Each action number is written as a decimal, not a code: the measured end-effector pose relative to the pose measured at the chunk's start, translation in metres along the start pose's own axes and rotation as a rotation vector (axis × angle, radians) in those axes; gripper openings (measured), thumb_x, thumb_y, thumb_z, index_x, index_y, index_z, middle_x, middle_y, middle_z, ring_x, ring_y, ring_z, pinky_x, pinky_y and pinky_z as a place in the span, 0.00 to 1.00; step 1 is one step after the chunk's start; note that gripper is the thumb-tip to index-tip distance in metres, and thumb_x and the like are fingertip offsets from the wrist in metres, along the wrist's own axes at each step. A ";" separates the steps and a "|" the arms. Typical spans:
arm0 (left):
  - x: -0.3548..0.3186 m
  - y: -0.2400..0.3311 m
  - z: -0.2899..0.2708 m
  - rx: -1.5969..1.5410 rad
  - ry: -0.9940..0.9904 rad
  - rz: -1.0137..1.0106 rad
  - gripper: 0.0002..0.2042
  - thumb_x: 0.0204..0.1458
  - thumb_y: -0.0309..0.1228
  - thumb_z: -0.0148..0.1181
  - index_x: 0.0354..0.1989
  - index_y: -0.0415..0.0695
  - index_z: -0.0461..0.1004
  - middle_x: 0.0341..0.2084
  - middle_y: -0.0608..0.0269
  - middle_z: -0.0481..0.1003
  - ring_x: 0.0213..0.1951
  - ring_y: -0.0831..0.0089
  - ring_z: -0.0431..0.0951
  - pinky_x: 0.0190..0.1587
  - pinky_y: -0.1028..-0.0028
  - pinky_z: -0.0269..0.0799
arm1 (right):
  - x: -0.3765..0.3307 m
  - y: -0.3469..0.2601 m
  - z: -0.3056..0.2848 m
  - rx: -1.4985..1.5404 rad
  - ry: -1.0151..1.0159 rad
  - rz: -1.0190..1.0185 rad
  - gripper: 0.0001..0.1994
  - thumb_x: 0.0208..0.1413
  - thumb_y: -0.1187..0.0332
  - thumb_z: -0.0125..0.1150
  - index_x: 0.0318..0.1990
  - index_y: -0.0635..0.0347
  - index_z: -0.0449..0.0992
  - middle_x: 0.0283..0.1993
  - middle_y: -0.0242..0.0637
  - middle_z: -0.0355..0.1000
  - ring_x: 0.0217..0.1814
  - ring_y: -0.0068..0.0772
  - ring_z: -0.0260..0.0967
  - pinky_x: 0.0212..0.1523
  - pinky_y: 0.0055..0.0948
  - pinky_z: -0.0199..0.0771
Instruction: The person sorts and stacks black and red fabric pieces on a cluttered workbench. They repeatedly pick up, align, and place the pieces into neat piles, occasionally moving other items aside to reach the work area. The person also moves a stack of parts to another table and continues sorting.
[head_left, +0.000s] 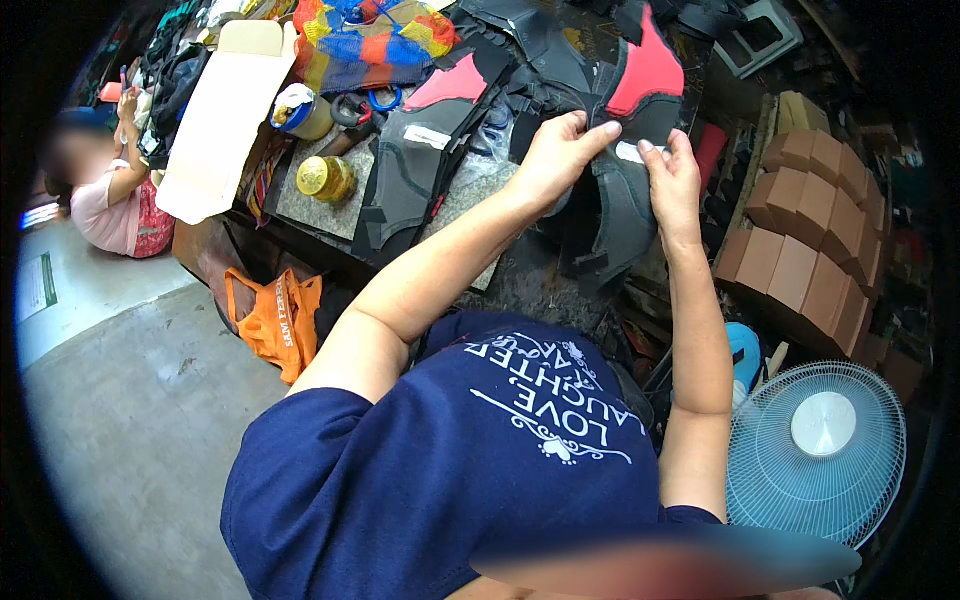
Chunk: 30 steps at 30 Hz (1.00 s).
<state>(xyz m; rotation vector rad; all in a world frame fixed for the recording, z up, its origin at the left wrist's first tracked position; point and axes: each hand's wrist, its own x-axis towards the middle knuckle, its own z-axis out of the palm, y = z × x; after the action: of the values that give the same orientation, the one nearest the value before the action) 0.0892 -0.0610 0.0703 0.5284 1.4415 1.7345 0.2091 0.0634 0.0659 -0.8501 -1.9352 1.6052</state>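
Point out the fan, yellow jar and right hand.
Fan (823, 424): head view, on its white hub.
Yellow jar (318, 179): head view, on its round top.
Right hand (673, 186): head view, on its middle.

Narrow gap between yellow jar (328, 180) and stacked black pieces (402, 178)

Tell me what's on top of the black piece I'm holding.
A white strip shows on the black piece, close to your left hand and right hand. Both cover parts of the piece, so anything directly beneath them can't be seen.
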 end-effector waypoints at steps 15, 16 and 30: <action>-0.042 0.047 -0.043 -0.263 -0.312 -0.120 0.20 0.60 0.36 0.51 0.56 0.35 0.66 0.49 0.59 0.73 0.50 0.76 0.72 0.55 0.75 0.65 | -0.006 -0.047 0.015 0.686 -0.204 0.364 0.20 0.62 0.55 0.51 0.52 0.62 0.70 0.49 0.37 0.73 0.50 0.31 0.72 0.53 0.32 0.70; -0.052 0.048 -0.045 -0.256 -0.277 -0.094 0.23 0.60 0.37 0.52 0.58 0.34 0.63 0.52 0.58 0.70 0.53 0.74 0.70 0.58 0.74 0.63 | 0.000 -0.056 0.014 0.530 -0.239 0.360 0.17 0.59 0.65 0.55 0.53 0.63 0.70 0.50 0.36 0.73 0.50 0.30 0.72 0.53 0.32 0.71; -0.075 0.034 -0.189 0.960 0.401 -0.145 0.31 0.52 0.32 0.62 0.63 0.37 0.57 0.54 0.44 0.68 0.54 0.56 0.72 0.55 0.66 0.66 | 0.044 -0.029 0.079 0.212 -0.594 0.298 0.24 0.58 0.65 0.58 0.60 0.59 0.62 0.44 0.38 0.74 0.36 0.24 0.73 0.38 0.22 0.74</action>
<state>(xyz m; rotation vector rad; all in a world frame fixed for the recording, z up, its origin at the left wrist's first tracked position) -0.0177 -0.2373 0.0657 0.5447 2.5272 0.9682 0.1185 0.0382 0.0779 -0.6404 -2.0171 2.4092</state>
